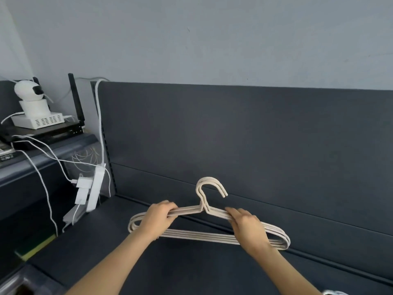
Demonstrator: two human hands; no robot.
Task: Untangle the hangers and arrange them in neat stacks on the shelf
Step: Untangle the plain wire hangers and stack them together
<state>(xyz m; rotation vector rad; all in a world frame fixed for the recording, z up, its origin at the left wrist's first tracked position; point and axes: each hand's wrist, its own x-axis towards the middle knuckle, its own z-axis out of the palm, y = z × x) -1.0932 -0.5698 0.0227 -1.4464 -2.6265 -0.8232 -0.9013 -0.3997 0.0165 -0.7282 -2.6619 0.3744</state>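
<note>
Two hands, left [158, 218] and right [247, 227], grip hangers [202, 236] over dark shelf [148, 265]; grey wall [212, 39].

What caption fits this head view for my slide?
Stacked beige hangers, hooks aligned, held by the left hand and right hand at the dark shelf.

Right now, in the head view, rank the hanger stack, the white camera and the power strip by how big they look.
1. hanger stack, clearly the largest.
2. camera.
3. power strip.
The last two are close: the camera looks bulkier, the strip longer, so that order is unsure.
</note>
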